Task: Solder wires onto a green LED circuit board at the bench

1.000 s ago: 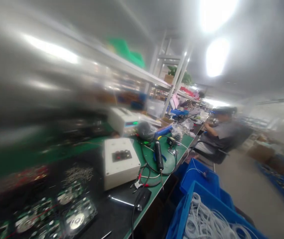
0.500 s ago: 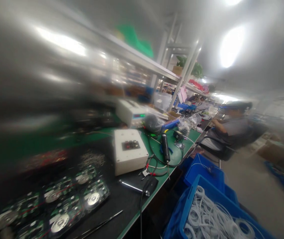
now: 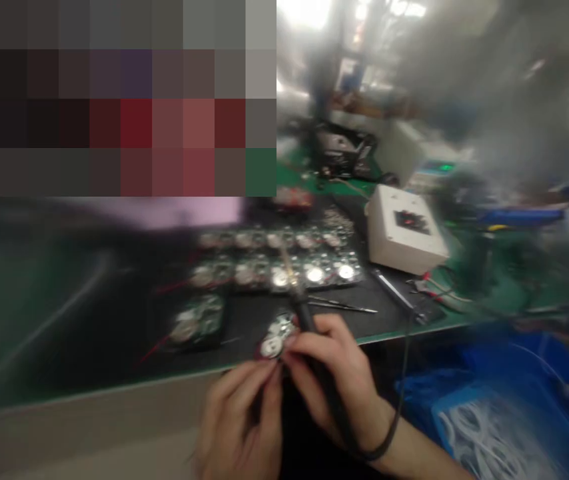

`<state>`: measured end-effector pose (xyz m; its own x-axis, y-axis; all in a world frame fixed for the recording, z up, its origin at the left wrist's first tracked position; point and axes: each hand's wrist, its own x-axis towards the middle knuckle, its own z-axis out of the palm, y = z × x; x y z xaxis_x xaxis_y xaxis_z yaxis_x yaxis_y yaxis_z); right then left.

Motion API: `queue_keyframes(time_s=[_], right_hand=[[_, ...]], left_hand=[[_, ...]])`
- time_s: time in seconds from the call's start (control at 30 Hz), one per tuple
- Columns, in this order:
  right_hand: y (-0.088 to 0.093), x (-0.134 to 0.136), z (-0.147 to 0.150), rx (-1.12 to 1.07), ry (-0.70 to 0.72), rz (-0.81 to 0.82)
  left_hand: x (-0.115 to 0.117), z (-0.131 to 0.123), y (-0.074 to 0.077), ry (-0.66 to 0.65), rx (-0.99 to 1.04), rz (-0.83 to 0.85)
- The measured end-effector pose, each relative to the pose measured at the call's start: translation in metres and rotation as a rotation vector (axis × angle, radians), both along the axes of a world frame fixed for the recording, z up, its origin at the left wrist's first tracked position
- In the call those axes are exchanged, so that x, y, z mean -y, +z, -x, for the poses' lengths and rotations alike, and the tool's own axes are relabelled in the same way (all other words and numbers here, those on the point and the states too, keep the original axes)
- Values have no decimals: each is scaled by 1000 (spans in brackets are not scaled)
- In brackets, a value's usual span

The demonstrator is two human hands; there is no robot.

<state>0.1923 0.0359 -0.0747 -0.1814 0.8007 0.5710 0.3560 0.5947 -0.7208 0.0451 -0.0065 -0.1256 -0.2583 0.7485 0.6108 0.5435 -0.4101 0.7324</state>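
My right hand (image 3: 337, 373) has its grip closed around a black pen-shaped tool (image 3: 304, 317). The fingers are wrapped round the lower handle, and the thin metal tip slants up and away from me over the counter. A black cable (image 3: 404, 373) runs from the back of the tool, past my wrist and up to the counter's edge.

My left hand (image 3: 244, 420) is just beside the right, below the counter's front edge. Its fingertips are pinched shut on a small round circuit board with a shiny silver disc (image 3: 274, 341). The board sits right at the counter's near edge, touching the fingers of both hands. The picture is smeared, so I cannot tell exactly how the fingertips lie on it.

Beyond the tool's tip, rows of green circuit boards with silver discs (image 3: 274, 267) lie on the dark mat of the counter (image 3: 114, 320). One more board of the same kind (image 3: 197, 323) lies apart, to the left. A thin dark rod (image 3: 344, 307) and a silver-shafted hand tool (image 3: 389, 287) lie to the right of the rows. Behind them stands a white plastic box with a dark panel on top (image 3: 404, 230). Below the counter on my right is a blue plastic crate of white coiled cable (image 3: 494, 427).
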Motion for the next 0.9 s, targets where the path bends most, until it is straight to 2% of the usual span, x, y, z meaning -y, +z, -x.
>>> queue_keyframes(time_s=[0.2, 0.4, 0.5, 0.63, 0.9], right_hand=[[-1, -2, -9, 74, 10, 2], [2, -3, -13, 133, 27, -66], [-1, -4, -14, 174, -9, -90], [-4, -3, -17, 189, -85, -96], [-6, -3, -22, 198, -45, -138]], left_hand=[[2, -16, 9, 112, 78, 191], [7, -23, 15, 33, 315, 265], [7, -26, 18, 14, 393, 284], [7, -31, 21, 55, 399, 284], [3, -39, 24, 147, 331, 233]])
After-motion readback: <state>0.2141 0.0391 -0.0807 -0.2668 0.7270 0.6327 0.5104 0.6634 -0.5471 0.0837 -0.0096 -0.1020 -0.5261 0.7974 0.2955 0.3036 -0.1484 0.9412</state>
